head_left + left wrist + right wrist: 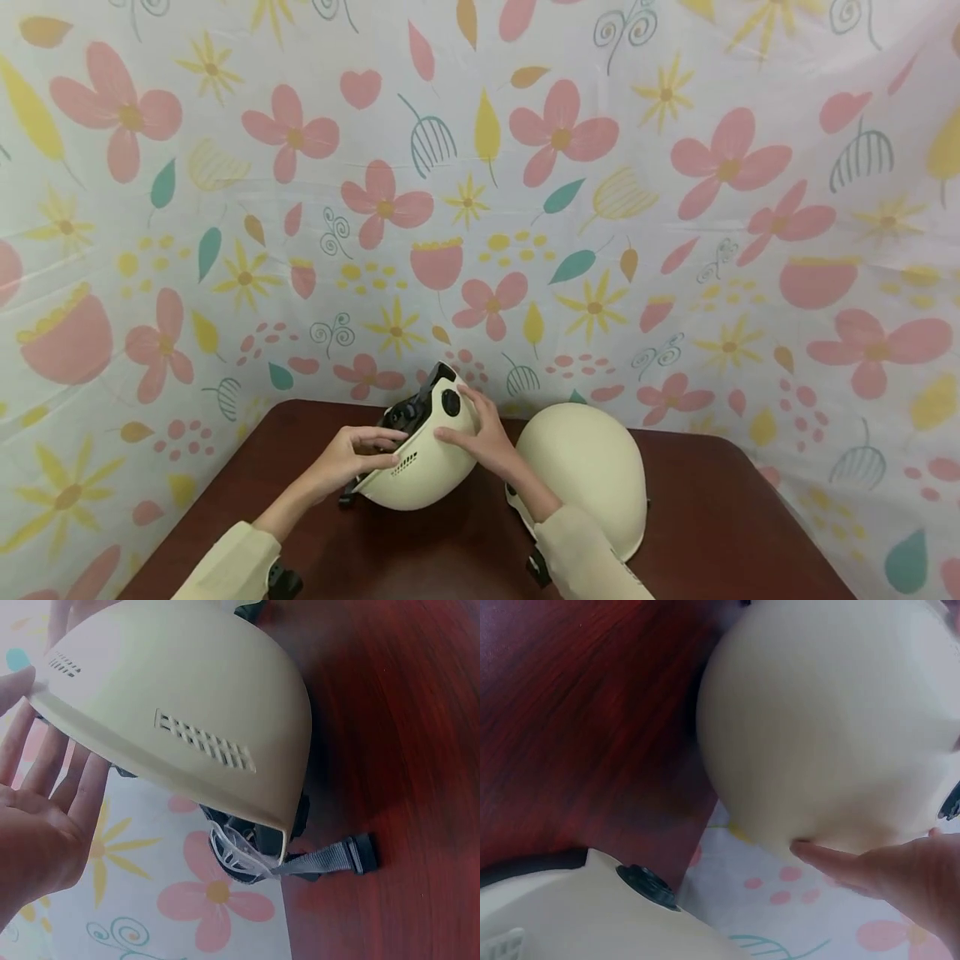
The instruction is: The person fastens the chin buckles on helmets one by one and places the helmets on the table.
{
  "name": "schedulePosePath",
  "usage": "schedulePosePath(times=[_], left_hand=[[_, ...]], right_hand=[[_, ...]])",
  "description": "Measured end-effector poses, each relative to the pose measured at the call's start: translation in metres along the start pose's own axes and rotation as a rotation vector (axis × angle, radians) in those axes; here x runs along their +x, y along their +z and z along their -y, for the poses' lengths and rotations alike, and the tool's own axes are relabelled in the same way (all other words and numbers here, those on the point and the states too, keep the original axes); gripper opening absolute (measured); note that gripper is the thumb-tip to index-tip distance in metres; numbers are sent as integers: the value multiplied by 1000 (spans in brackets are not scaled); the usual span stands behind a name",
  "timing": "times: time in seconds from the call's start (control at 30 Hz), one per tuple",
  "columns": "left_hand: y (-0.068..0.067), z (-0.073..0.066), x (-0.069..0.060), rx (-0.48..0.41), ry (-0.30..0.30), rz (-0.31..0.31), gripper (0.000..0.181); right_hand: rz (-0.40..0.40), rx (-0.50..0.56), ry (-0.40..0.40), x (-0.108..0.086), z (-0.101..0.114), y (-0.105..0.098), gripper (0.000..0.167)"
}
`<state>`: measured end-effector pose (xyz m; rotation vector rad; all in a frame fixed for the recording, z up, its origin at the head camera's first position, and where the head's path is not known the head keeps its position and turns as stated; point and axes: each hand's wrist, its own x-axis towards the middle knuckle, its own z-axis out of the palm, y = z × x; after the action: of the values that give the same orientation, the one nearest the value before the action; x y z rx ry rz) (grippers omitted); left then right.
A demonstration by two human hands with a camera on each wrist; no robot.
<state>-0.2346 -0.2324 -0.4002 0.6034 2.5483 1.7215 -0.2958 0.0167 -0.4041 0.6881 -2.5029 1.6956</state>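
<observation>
A cream helmet (431,479) is tilted, its open side with black inner fittings (405,412) facing up and left. My left hand (337,458) grips its rim, thumb on the outer shell and fingers inside. My right hand (487,433) holds the other end by a round black piece (451,402), with the thumb against the shell. In the left wrist view, slotted vents (206,742) line the side, and a grey strap with a black end (330,859) hangs from the helmet. The lower shell lies over the table; contact is unclear.
A second cream helmet (585,467) stands dome up on the dark red-brown table (720,517), just right of the held one and partly behind my right forearm. A flower-printed cloth (480,208) hangs behind the table's far edge.
</observation>
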Motion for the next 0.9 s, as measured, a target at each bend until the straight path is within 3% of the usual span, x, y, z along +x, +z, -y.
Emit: schedulePosePath(times=[0.2,0.4,0.6,0.9], left_hand=[[5,-5,-1,48,92,6,39],[14,-6,3,56,158,33,36],[17,-7,3,54,147,58,37],[19,-5,1,85,126,70,36]], right_hand=[[14,116,48,7,3,-1,83],[50,33,48,7,7,-9,78],[77,-7,82,4,7,-13,74],[31,-31,138,-4,8,-15,67]])
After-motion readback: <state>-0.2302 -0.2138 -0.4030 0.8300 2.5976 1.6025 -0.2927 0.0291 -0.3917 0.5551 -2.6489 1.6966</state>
